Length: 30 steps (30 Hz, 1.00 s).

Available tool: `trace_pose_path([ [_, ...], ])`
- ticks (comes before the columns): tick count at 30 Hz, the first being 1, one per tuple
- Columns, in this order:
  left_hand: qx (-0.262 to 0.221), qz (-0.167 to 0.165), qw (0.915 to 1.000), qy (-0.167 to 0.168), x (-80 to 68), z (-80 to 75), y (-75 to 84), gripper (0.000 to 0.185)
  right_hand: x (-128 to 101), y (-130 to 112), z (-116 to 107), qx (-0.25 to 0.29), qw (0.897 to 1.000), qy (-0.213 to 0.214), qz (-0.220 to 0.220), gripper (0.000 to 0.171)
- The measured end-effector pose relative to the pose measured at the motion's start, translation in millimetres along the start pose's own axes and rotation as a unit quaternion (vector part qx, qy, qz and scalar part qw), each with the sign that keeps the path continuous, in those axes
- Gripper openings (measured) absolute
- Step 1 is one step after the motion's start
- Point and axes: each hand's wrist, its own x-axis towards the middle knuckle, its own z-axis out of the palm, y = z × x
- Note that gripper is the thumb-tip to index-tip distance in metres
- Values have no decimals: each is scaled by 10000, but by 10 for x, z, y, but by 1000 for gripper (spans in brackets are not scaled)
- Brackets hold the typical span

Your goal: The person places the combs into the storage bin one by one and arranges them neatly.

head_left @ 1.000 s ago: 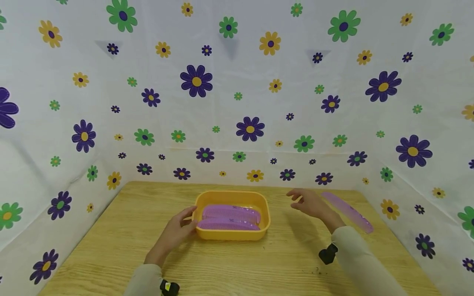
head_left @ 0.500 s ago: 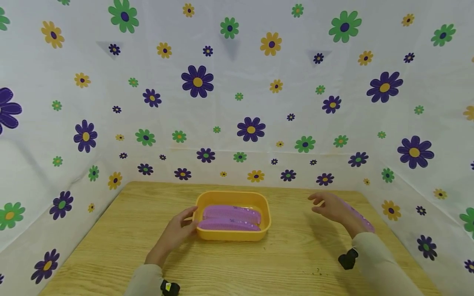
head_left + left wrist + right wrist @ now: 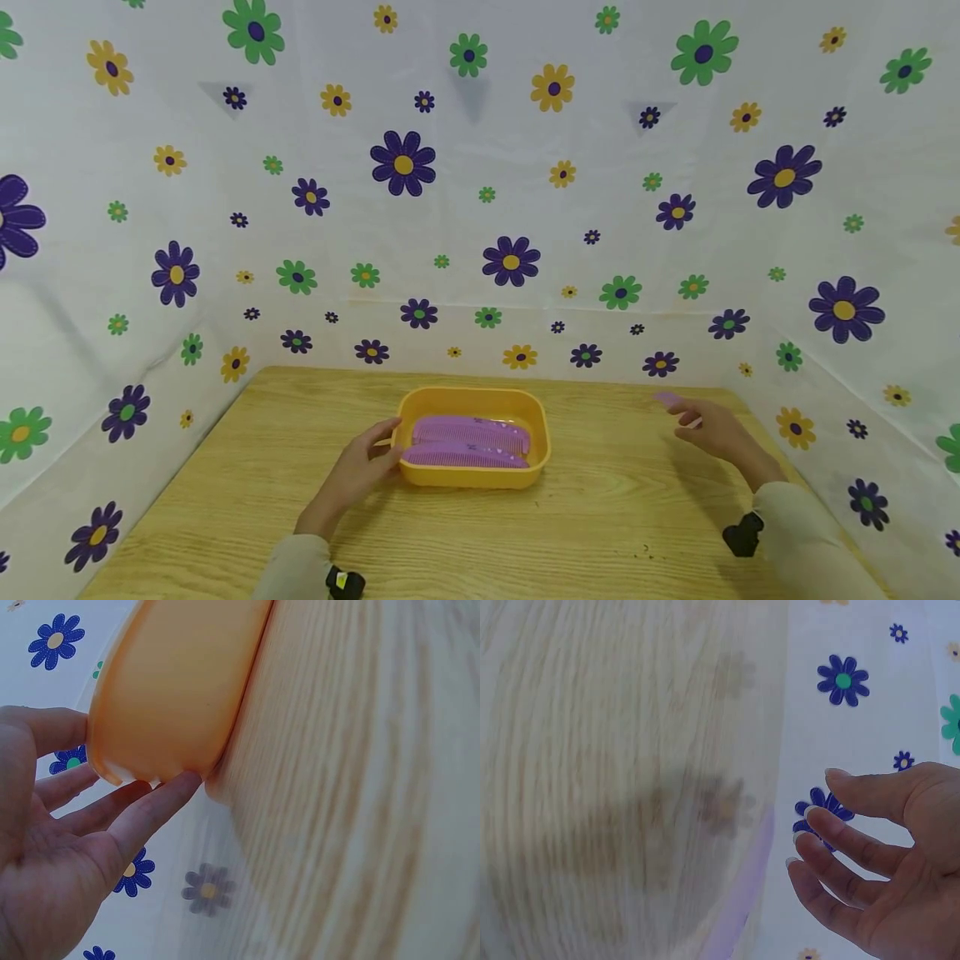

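Observation:
An orange plastic tray [image 3: 474, 393] stands in the middle of the wooden table and holds two purple combs [image 3: 469, 433] lying side by side. My left hand [image 3: 372, 457] rests against the tray's left end, thumb at the rim and straight fingers along the wall; in the left wrist view the fingertips [image 3: 176, 784] touch the tray [image 3: 180, 682]. My right hand [image 3: 701, 423] hovers with relaxed, spread fingers over a third purple comb [image 3: 666, 399] near the right wall, hiding most of it. In the right wrist view the comb [image 3: 739, 900] is a blur beside the fingers [image 3: 832, 832].
White cloth walls printed with flowers [image 3: 510, 258] close the table [image 3: 525, 533] in at the back and on both sides. Bare wood lies in front of the tray and between the tray and my right hand.
My right hand has travelled to the right, away from the tray, and now covers most of the loose comb. The left hand and the tray have stayed put.

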Motion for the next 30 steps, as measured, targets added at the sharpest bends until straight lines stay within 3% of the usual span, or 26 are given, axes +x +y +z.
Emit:
trace_pose_path([
  [21, 34, 42, 10000, -35, -29, -11, 51, 56, -190, 532, -181, -201, 9985, 172, 481, 33],
  [30, 1, -14, 10000, 9, -21, 10, 41, 55, -216, 636, -182, -18, 9941, -85, 1081, 37],
])
